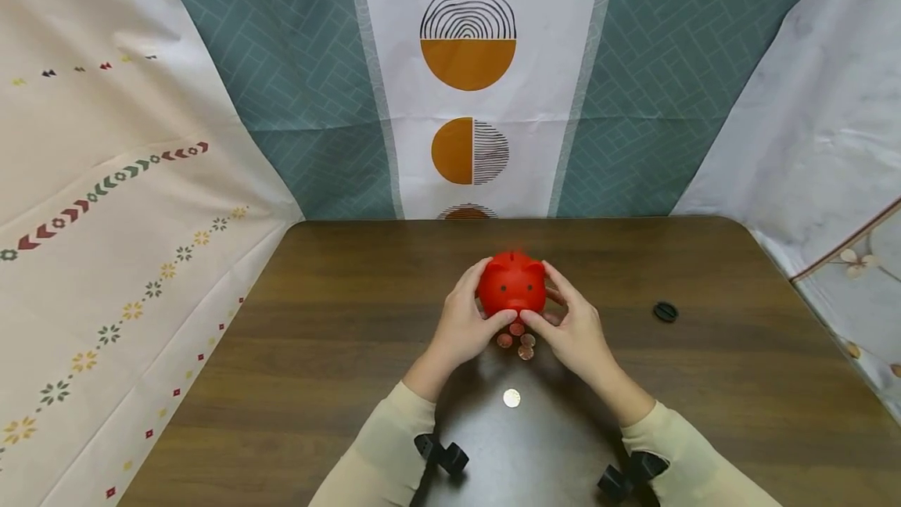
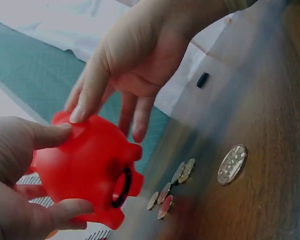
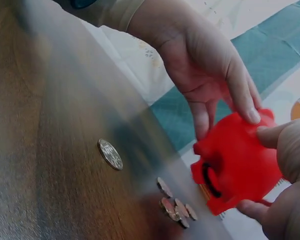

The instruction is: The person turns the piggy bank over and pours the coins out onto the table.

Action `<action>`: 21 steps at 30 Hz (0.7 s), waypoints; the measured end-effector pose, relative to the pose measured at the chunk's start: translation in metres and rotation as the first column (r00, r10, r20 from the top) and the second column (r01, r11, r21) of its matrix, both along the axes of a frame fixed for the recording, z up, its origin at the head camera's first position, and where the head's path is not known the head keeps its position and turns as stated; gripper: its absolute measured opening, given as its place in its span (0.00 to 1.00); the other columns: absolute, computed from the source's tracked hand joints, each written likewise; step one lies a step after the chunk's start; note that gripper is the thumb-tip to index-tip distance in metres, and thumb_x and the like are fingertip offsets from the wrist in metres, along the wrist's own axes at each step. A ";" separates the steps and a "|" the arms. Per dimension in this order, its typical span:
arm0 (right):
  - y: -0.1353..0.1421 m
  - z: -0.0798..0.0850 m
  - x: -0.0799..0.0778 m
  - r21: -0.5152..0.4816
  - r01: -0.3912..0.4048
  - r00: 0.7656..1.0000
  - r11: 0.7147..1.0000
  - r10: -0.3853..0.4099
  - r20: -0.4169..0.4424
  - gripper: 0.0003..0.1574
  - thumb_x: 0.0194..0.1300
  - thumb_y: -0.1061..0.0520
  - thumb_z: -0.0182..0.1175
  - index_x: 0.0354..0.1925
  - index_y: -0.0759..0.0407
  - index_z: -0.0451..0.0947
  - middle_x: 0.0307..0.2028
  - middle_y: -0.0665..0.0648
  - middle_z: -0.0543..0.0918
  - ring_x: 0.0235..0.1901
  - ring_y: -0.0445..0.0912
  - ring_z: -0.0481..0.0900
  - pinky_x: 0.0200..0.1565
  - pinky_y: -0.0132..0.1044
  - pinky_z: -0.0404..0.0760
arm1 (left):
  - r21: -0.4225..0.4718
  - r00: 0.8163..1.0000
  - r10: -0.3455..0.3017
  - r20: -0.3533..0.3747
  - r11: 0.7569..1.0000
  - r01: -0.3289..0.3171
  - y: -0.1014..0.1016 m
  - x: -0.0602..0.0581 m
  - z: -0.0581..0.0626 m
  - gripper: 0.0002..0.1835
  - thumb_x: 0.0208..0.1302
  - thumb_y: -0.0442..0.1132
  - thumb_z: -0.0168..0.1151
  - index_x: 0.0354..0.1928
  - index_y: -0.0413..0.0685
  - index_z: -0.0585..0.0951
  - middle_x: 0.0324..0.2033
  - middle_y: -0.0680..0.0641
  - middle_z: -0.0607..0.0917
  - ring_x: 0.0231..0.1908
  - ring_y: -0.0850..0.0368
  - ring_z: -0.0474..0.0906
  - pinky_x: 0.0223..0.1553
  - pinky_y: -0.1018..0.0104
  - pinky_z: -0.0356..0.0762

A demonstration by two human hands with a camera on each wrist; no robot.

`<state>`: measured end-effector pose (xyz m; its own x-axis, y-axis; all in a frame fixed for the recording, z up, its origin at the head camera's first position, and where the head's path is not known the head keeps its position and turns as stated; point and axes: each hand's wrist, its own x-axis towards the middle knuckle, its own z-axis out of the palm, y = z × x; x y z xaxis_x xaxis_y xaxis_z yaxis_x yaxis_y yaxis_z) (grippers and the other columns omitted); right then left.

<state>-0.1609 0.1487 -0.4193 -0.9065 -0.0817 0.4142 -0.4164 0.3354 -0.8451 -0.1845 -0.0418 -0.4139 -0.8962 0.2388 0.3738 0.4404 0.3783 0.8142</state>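
Note:
Both hands hold a red piggy bank (image 1: 511, 288) above the table, its snout toward me. My left hand (image 1: 464, 319) grips one side, with the thumb near the snout. On the other side my right hand (image 1: 573, 327) grips it, also with the thumb near the snout. A dark opening shows in the piggy bank's underside in both wrist views. Several copper-coloured coins (image 1: 525, 352) lie together beneath and just in front of it. Nearer to me is a single silver coin (image 1: 511, 397).
A black oval plug (image 1: 665, 311) lies on the wooden table (image 1: 338, 382) to the right of my right hand. Patterned cloths (image 1: 317, 84) hang behind the table and along both sides.

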 end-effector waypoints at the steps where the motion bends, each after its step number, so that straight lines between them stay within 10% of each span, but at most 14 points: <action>1: -0.002 0.004 0.003 -0.018 0.001 1.000 1.000 -0.001 -0.024 0.49 0.55 0.61 0.71 0.71 0.57 0.61 0.65 0.60 0.70 0.56 0.61 0.75 0.44 0.50 0.81 | 0.001 1.000 -0.002 -0.016 1.000 0.002 0.000 0.001 0.001 0.44 0.53 0.39 0.74 0.71 0.53 0.62 0.66 0.53 0.67 0.52 0.53 0.74 0.39 0.67 0.82; 7: -0.012 0.043 0.022 -0.100 0.007 0.898 0.995 -0.050 -0.436 0.43 0.52 0.68 0.71 0.63 0.75 0.65 0.60 0.71 0.72 0.58 0.53 0.74 0.49 0.41 0.80 | 0.132 0.930 -0.079 -0.358 0.982 0.134 0.001 0.018 0.036 0.44 0.48 0.30 0.75 0.68 0.44 0.64 0.69 0.43 0.63 0.62 0.48 0.70 0.43 0.61 0.81; 13: -0.013 0.031 0.022 -0.050 0.057 0.985 0.997 -0.064 -0.158 0.47 0.51 0.71 0.70 0.67 0.68 0.63 0.61 0.65 0.73 0.56 0.58 0.74 0.43 0.51 0.81 | 0.069 0.993 -0.045 -0.108 0.996 0.053 -0.003 0.007 0.017 0.45 0.51 0.36 0.74 0.71 0.54 0.62 0.69 0.52 0.63 0.62 0.53 0.68 0.39 0.61 0.83; 21: -0.013 0.025 0.018 -0.074 0.024 1.000 0.997 -0.025 -0.006 0.47 0.55 0.67 0.69 0.70 0.64 0.60 0.65 0.63 0.69 0.58 0.62 0.72 0.46 0.54 0.79 | 0.044 1.000 -0.024 -0.016 0.999 0.024 -0.004 0.000 0.006 0.44 0.53 0.40 0.74 0.71 0.54 0.62 0.67 0.54 0.66 0.57 0.52 0.71 0.35 0.67 0.83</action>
